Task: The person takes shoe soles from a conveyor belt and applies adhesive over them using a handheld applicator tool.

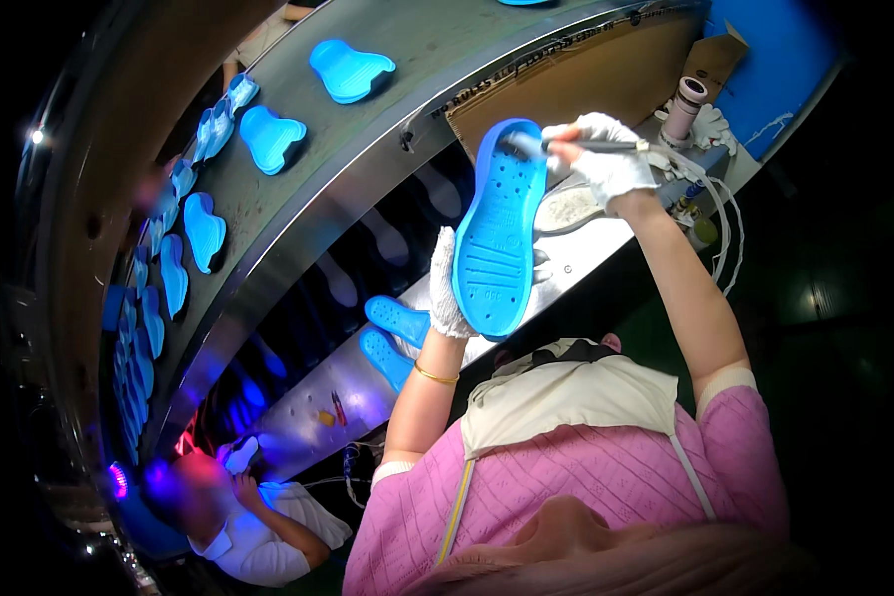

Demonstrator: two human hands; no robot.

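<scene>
The blue sole [498,233] is held up in front of the worker, above the worktop [298,422], its holed and ribbed face toward the camera. The left hand [449,283], in a white glove, is closed on the lower half: the palm lies along the left edge, and fingertips show past the right edge. The right hand [606,154], also gloved, has its fingers pinched round a dark-handled brush [606,146]; a white hose [713,186] runs off behind it. The brush tip is blurred over a dark patch at the sole's upper end; contact cannot be confirmed. Behind the sole, a pale sole [568,209] lies on the worktop. Two blue soles [399,319] lie left of the left hand. Beyond stands a carton [591,79], with a pink bottle [683,109] at its right. Blue pieces [352,71] lie spaced along a curved belt [313,129]. A co-worker [268,531] sits lower left.
</scene>
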